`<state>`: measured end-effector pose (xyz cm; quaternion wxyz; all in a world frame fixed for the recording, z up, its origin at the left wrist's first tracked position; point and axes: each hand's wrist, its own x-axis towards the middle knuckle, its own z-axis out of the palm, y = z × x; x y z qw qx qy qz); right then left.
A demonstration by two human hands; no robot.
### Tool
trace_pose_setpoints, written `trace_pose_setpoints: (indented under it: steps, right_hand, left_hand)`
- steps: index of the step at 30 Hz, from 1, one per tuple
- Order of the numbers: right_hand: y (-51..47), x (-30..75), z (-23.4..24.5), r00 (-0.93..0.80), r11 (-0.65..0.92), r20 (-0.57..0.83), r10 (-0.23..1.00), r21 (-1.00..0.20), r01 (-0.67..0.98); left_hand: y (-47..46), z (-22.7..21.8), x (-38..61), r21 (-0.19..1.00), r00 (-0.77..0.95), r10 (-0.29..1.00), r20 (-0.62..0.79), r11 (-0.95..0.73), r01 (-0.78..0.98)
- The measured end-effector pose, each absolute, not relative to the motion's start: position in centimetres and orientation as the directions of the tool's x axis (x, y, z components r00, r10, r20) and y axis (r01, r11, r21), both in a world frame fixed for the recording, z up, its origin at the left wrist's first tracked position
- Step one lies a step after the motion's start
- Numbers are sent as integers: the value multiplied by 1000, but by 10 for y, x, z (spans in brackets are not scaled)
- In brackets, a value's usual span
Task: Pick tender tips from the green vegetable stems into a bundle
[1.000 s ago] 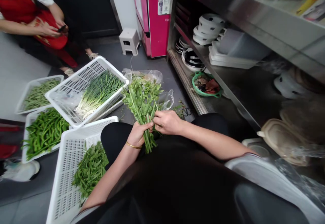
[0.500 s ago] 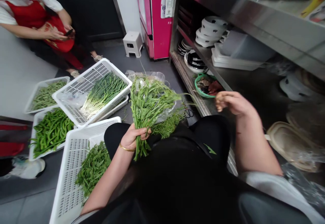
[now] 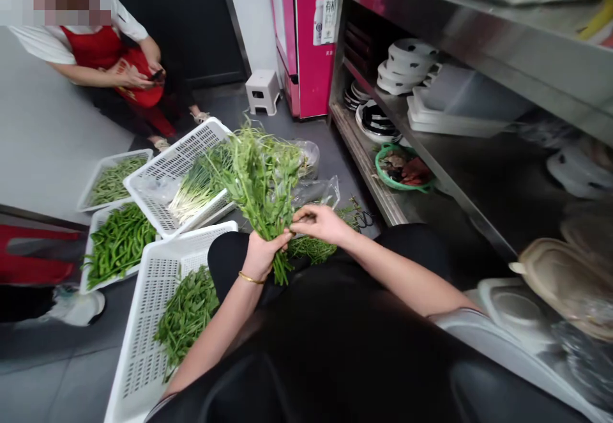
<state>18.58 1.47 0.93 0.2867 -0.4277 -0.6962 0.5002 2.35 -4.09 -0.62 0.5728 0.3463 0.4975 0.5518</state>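
My left hand (image 3: pixel 263 253) is closed round the stems of a bunch of leafy greens (image 3: pixel 263 196). The leaves fan out above the fist, and the cut stem ends stick out below it. At the right side of the bunch is my right hand (image 3: pixel 323 223), fingers curled in a pinch by the stems. What lies between those fingertips, if anything, is too small to make out. Beneath the hands lies a heap of loose green trimmings (image 3: pixel 313 249). To the left, a white perforated basket (image 3: pixel 148 321) holds more leafy greens (image 3: pixel 189 311).
Another white basket (image 3: pixel 163 167) has green onions (image 3: pixel 191 190); others hold green peppers (image 3: pixel 122 241) and green beans (image 3: pixel 119 180). A person in a red apron (image 3: pixel 98 52) stands at upper left. Metal shelving (image 3: pixel 460 199) with bowls and a green colander (image 3: pixel 400 183) runs along the right.
My right hand has come in from the shelf side to the bunch. The bunch now stands more upright in my left hand. The whole view has shifted slightly.
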Motion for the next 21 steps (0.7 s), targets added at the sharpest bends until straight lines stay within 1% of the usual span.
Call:
trace_pose_setpoints:
  steps: [3,6,8,10,13,16,19,21]
  right_hand:
    - [14,171,10,-526,-13,-113,843,-982,189]
    - [17,189,19,-562,-160,-189,805,-982,101]
    - [16,201,28,-596,-191,-182,782,-980,49]
    - [12,204,38,-634,-186,-149,759,-982,9]
    - [7,196,52,-666,-141,-100,739,-990,-8]
    - [4,182,60,-681,-46,-58,730,-998,35]
    - [3,173,64,-721,160,-43,692,-964,211]
    - [2,169,63,-755,337,-56,654,-872,356]
  left_hand:
    - [-45,-12,21,938,-122,971,-206,161,-307]
    - [-43,-23,5,906,-153,952,-266,193,-376]
    - [-39,-33,-6,874,-187,936,-298,188,-449]
    - [-36,-41,-14,835,-204,925,-320,174,-522]
    - [-34,-47,-16,811,-178,928,-326,178,-558]
    - [-37,-44,-13,825,-147,944,-296,175,-538]
    - [-43,-31,-13,829,-108,968,-224,132,-544]
    - [-48,-20,-14,824,-65,982,-178,112,-556]
